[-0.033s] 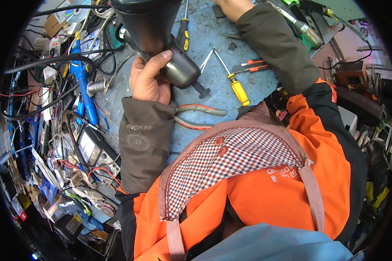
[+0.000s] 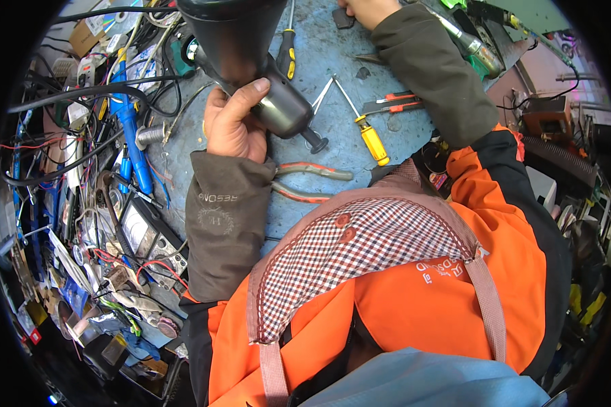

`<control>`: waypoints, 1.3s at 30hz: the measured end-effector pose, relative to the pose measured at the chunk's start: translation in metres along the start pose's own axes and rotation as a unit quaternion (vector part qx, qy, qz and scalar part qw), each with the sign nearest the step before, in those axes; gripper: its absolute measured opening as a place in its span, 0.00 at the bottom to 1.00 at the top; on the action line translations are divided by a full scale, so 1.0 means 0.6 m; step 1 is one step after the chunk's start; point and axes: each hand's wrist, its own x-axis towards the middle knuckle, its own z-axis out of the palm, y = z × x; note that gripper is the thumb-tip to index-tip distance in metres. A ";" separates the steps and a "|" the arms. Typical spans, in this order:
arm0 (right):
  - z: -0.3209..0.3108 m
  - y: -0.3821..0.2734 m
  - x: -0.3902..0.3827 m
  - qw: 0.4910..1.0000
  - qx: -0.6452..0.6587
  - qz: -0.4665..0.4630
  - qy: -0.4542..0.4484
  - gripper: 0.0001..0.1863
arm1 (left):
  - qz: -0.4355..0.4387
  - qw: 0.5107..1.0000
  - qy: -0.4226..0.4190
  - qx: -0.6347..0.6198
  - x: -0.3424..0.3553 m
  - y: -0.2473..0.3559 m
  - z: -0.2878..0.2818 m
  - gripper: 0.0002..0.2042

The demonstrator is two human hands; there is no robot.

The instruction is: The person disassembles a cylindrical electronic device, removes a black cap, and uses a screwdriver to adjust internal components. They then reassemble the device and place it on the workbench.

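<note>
My left hand [image 2: 237, 122] is closed around the barrel of a black device [image 2: 278, 108]. It has a wide cone at the top and a stubby knob at its lower end; the cone's upper part leaves the picture. At the top edge, my right hand [image 2: 370, 9] is cut off by the frame, its visible fingers curled beside a small dark block [image 2: 343, 19]. What those fingers hold, if anything, is hidden. Below the device lie pliers [image 2: 312, 169] with grey and red handles. To its right are a yellow-handled screwdriver [image 2: 372, 141] and a red and black cutter knife [image 2: 395, 102].
A black and yellow screwdriver [image 2: 287, 57] lies behind the device on the blue worktop [image 2: 339, 57]. Tangled cables, a blue tool [image 2: 132, 136] and loose parts crowd the left side. A metal-barrelled tool [image 2: 478, 51] sits at the far right.
My right hand has shifted slightly toward me, bringing a little more of its fingers into view. My left hand and the black device have moved only marginally to the right.
</note>
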 end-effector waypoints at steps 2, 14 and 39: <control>-0.015 0.015 0.015 0.940 0.273 0.204 -0.030 0.09 | 0.001 1.000 0.005 -0.005 0.002 -0.002 0.001 0.18; -0.205 -0.134 -0.031 0.827 0.483 0.272 -0.092 0.04 | 0.007 0.999 -0.042 -0.032 -0.001 0.006 0.003 0.19; -0.057 -0.353 -0.178 0.976 0.209 -0.053 0.035 0.07 | 0.026 0.960 -0.142 -0.239 0.011 0.003 -0.020 0.17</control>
